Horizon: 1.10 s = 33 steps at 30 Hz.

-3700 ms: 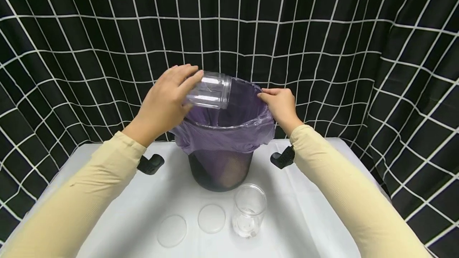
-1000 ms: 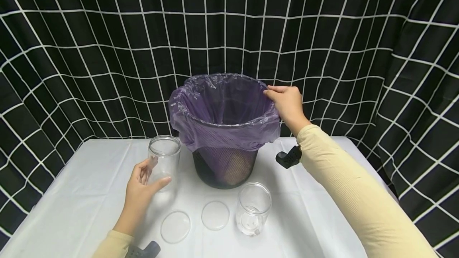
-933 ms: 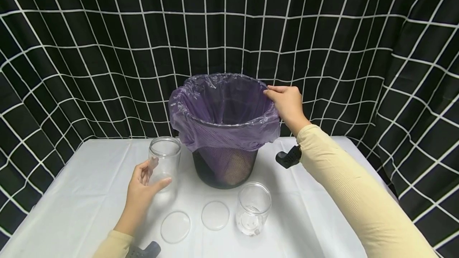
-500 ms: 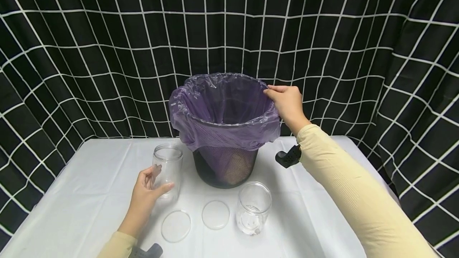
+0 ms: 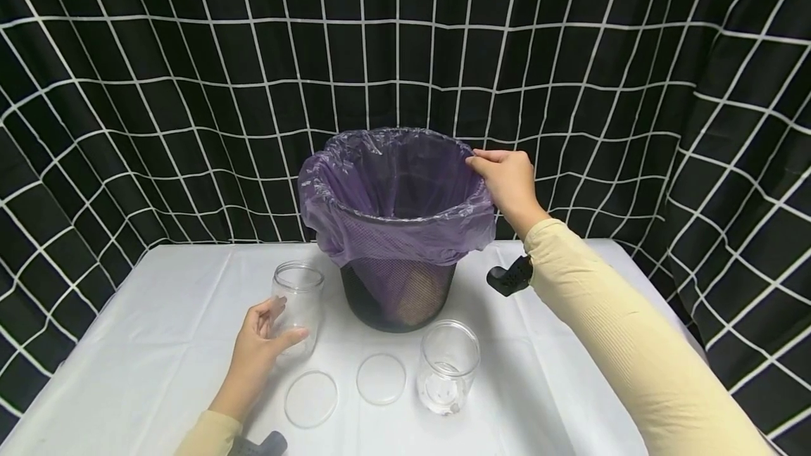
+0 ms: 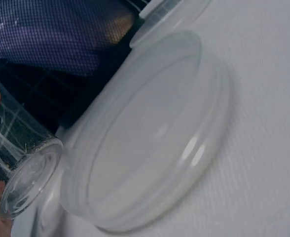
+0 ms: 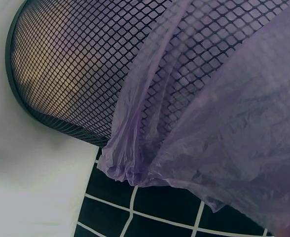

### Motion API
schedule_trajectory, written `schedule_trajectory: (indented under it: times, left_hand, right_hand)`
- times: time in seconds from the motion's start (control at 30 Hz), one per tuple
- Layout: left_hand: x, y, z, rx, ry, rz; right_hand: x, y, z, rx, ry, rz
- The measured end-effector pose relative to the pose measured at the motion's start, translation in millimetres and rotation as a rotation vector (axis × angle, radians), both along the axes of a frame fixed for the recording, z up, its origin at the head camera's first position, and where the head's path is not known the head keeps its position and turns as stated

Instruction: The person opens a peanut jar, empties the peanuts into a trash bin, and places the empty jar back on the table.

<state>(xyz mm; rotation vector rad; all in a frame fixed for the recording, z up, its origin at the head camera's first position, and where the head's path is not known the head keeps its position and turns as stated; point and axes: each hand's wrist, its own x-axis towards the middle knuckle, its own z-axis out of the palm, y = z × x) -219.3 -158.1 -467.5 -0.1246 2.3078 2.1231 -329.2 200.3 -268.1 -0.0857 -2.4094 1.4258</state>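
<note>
My left hand grips a clear jar with its mouth up, left of the mesh trash can. In the left wrist view, some crumbs cling inside the jar near its base. Whether its base touches the table is hard to tell. At the can's right rim my right hand pinches the purple trash bag that lines it. In the right wrist view the bag hangs over the mesh. A pale brown mass shows through the can's lower side.
Two clear round lids lie on the white tablecloth in front. A second clear jar stands upright right of them, with small bits at its bottom. Behind the table hangs a black curtain with white grid lines.
Earlier the left hand held the jar tipped sideways over the can's mouth. Since then the jar has come upright, moved left and down, and lowered a little toward the table. The right hand stays put.
</note>
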Motion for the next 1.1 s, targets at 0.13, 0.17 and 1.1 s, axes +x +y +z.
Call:
schedule_trajectory:
  times: [0.13,0.17,1.1]
  left_hand:
    - [0.0,-1.5,-1.9,-0.006,-0.015,-0.005]
    - [-0.1,-1.7,-2.4,-0.01,-0.017,-0.006]
    - [-1.8,-5.7,-8.1,-0.011,-0.055,-0.041]
  right_hand:
    - [0.4,-0.4,0.1,0.002,-0.007,0.001]
    - [0.4,-0.4,0.1,0.001,-0.007,0.0]
    - [0.1,0.3,0.1,0.002,-0.009,-0.006]
